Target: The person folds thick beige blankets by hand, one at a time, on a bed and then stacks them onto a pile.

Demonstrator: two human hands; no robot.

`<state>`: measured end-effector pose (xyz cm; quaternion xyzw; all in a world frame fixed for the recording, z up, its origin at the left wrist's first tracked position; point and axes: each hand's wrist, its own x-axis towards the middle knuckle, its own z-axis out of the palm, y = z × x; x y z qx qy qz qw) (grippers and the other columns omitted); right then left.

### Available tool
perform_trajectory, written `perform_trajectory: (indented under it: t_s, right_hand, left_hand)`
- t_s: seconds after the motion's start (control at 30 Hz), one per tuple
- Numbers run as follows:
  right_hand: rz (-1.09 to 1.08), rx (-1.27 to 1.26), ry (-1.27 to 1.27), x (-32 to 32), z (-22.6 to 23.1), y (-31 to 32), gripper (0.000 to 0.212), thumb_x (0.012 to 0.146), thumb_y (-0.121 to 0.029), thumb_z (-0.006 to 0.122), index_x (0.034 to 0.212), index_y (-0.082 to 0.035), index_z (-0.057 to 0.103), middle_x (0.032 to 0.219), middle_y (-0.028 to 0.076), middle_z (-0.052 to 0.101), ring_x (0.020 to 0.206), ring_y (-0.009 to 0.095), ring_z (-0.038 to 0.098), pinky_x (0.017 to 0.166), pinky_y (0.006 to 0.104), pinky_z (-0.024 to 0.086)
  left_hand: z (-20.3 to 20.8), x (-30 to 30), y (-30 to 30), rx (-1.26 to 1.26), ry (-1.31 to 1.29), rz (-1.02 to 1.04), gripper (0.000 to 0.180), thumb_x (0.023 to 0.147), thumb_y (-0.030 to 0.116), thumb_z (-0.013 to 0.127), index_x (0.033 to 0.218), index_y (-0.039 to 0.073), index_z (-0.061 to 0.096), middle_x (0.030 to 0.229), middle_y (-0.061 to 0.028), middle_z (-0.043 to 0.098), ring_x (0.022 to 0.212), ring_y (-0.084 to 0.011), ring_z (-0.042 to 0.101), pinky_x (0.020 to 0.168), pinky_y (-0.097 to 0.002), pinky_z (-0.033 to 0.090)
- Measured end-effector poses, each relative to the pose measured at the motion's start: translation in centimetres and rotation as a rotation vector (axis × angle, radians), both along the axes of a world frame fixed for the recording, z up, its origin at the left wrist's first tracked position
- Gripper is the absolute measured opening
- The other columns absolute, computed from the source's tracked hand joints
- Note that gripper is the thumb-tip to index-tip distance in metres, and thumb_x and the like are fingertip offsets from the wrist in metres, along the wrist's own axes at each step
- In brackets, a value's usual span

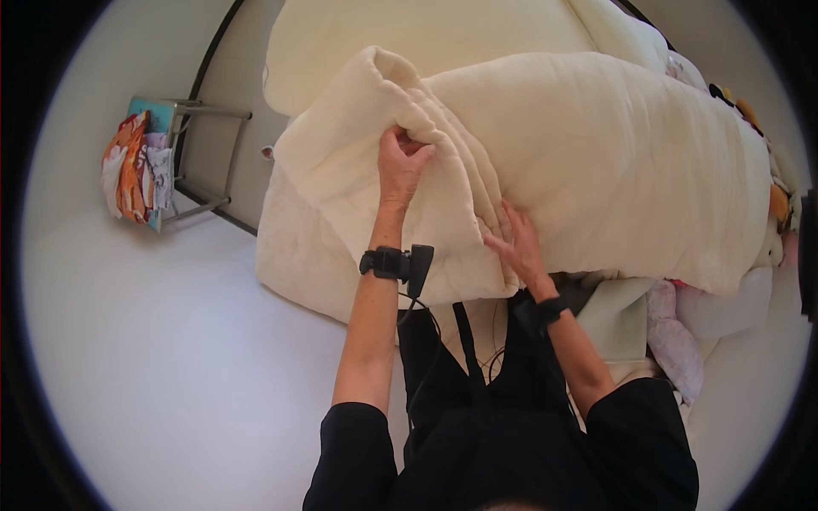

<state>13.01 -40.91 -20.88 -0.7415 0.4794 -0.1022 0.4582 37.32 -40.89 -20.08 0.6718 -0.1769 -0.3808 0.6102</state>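
Observation:
A thick cream quilt (pixel 332 162) lies in front of me, its left part folded over in layers with a raised, curled edge. My left hand (pixel 403 166) is closed on that edge, thumb and fingers pinching the fabric. Lower and to the right, my right hand (pixel 521 247) rests with fingers spread against the stacked folds and does not grip them. To the right of the folds, the unfolded, puffy part of the cream bedding (pixel 630 162) spreads out. Whether it is one piece with the folded part, I cannot tell.
At the far left, a metal-framed folding chair (pixel 204 111) bears a pile of orange, white and lilac fabric (pixel 136 170). More cream bedding (pixel 426 25) lies beyond. Along the right are plush toys (pixel 775 204), a pale pink cushion (pixel 673 332) and a whitish panel-like thing (pixel 724 307).

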Motion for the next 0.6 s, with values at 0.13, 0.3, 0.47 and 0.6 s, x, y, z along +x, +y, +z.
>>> perform_trajectory:
  t_s: [0.13, 0.3, 0.47, 0.6]
  right_hand:
    - [0.032, -0.079, 0.179, -2.7, 0.7, 4.9, 0.075, 0.063, -0.047, 0.072, 0.118, -0.003, 0.047, 0.109, 0.02, 0.048, 0.101, 0.036, 0.046, 0.085, 0.0415, 0.04]
    - [0.096, -0.181, 0.624, -2.7, -0.5, 5.5, 0.049, 0.059, -0.035, 0.075, 0.091, -0.003, 0.058, 0.102, 0.018, 0.049, 0.088, 0.034, 0.05, 0.075, 0.0389, 0.042]
    - [0.157, -0.234, 0.086, -3.1, 1.0, 9.6, 0.016, 0.057, -0.008, 0.06, 0.068, -0.003, 0.049, 0.082, 0.016, 0.047, 0.075, 0.033, 0.049, 0.066, 0.0421, 0.041]
    - [0.418, -0.067, -0.172, 0.7, 10.1, 12.4, 0.026, 0.057, -0.011, 0.065, 0.072, -0.004, 0.045, 0.08, 0.013, 0.045, 0.073, 0.031, 0.048, 0.063, 0.0385, 0.043]
  left_hand:
    - [-0.3, 1.1, -0.5, 0.126, -0.236, -0.055, 0.042, 0.065, 0.009, 0.071, 0.098, -0.004, 0.049, 0.09, -0.0097, 0.056, 0.08, -0.0147, 0.058, 0.07, -0.0264, 0.049]
    - [0.6, 1.4, -3.4, 0.283, -0.132, 0.054, 0.06, 0.069, 0.04, 0.071, 0.095, -0.009, 0.049, 0.072, -0.0123, 0.059, 0.046, -0.0198, 0.058, 0.043, -0.0277, 0.049]
    - [2.2, 4.4, -4.9, 0.66, -0.204, -0.044, 0.075, 0.062, 0.055, 0.07, 0.096, -0.01, 0.053, 0.076, -0.0153, 0.063, 0.054, -0.0222, 0.062, 0.046, -0.03, 0.05]
    - [0.8, 7.0, -4.5, 0.732, -0.539, -0.193, 0.063, 0.061, 0.057, 0.068, 0.072, -0.004, 0.063, 0.068, -0.0115, 0.064, 0.063, -0.0245, 0.063, 0.058, -0.0315, 0.05]
